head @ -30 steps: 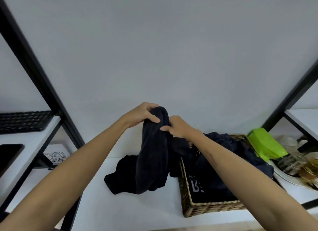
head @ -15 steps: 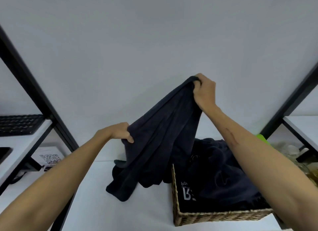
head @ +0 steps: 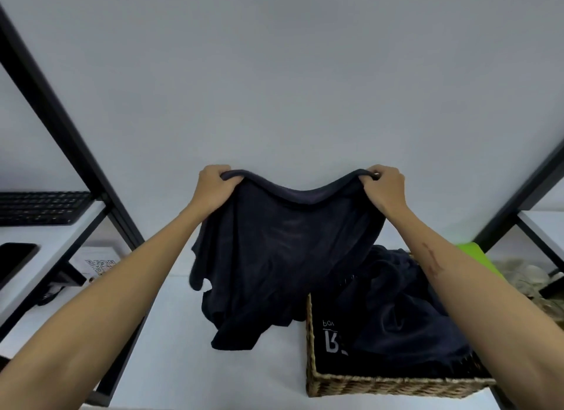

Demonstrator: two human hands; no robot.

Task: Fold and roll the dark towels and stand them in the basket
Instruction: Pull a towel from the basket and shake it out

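White shelf [head: 183, 364] under a blank wall: left of the basket [head: 381, 386], my left hand [head: 213, 187] and right hand [head: 386, 187] each pinch a top corner of one dark towel [head: 283, 257], holding it spread for folding. More towels [head: 406, 312] sit crumpled inside the basket.

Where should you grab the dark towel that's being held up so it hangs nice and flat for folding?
By its two top corners, one hand at each end, coming from above. The left hand and right hand pinch the top hem of the towel that way. The hem sags only a little between them, and the rest hangs open, its bottom still bunched on the table.
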